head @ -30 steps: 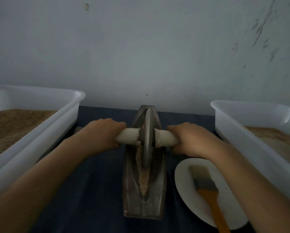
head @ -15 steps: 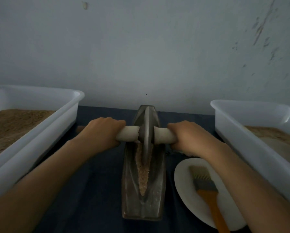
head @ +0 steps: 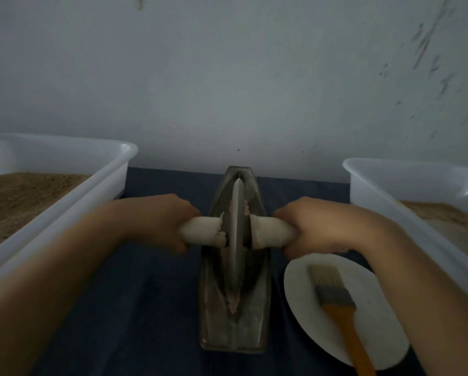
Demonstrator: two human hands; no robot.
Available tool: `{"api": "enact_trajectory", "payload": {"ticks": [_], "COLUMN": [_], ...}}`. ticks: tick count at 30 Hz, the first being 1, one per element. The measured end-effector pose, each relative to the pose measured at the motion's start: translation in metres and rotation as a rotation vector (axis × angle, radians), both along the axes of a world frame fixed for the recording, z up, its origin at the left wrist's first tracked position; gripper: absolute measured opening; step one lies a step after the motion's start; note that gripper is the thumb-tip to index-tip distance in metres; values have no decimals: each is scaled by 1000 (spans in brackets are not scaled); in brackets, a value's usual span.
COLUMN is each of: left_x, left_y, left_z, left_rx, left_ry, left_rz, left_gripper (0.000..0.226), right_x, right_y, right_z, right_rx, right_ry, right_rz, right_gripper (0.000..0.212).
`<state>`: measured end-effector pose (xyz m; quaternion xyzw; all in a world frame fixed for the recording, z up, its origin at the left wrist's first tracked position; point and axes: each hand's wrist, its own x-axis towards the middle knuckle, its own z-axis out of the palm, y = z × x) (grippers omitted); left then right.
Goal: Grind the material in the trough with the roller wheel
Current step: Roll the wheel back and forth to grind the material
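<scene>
The roller wheel (head: 236,234) stands on edge in the groove of the metal trough (head: 234,329), its disc running lengthwise so it can rock along the channel. A pale handle sticks out to each side, and each hand takes one: the left hand (head: 157,221) wraps its fingers around the left handle, the right hand (head: 317,226) around the right. That even, two-sided grip looks meant to keep the disc upright and press it down squarely. The material (head: 232,301), a pinkish-tan grit, lies along the bottom of the groove, showing at the near tip and clinging beside the wheel higher up (how fine it is I cannot tell in this dim, blurred view).

The trough sits on a dark cloth (head: 146,308), probably to steady it. A white plate (head: 376,335) just right of the trough carries a brush (head: 333,291), likely for sweeping out the powder. White tubs (head: 100,180) holding brown granules flank the work on either side.
</scene>
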<state>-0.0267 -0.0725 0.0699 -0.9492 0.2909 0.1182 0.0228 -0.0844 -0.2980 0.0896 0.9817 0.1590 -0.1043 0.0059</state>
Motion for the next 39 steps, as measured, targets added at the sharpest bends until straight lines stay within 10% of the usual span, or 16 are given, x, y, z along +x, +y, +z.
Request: {"api": "enact_trajectory", "payload": {"ticks": [10, 27, 32, 39], "left_x": [27, -12, -3, 25], "left_y": [-17, 3, 0, -12], "left_z": [-38, 10, 4, -24], "left_rx": [-177, 79, 31, -104], "left_ry": [-779, 36, 14, -508], "left_rz": [87, -58, -11, 140], "left_gripper": [25, 32, 33, 32], "right_x": [49, -11, -2, 38], "right_y": [-14, -1, 3, -9], "right_z": [-53, 14, 6, -31], "right_rx": [12, 34, -9, -13], "right_ry": [-647, 221, 156, -434], "right_rz": [-86, -41, -68, -110], "right_gripper": [18, 22, 15, 16]}}
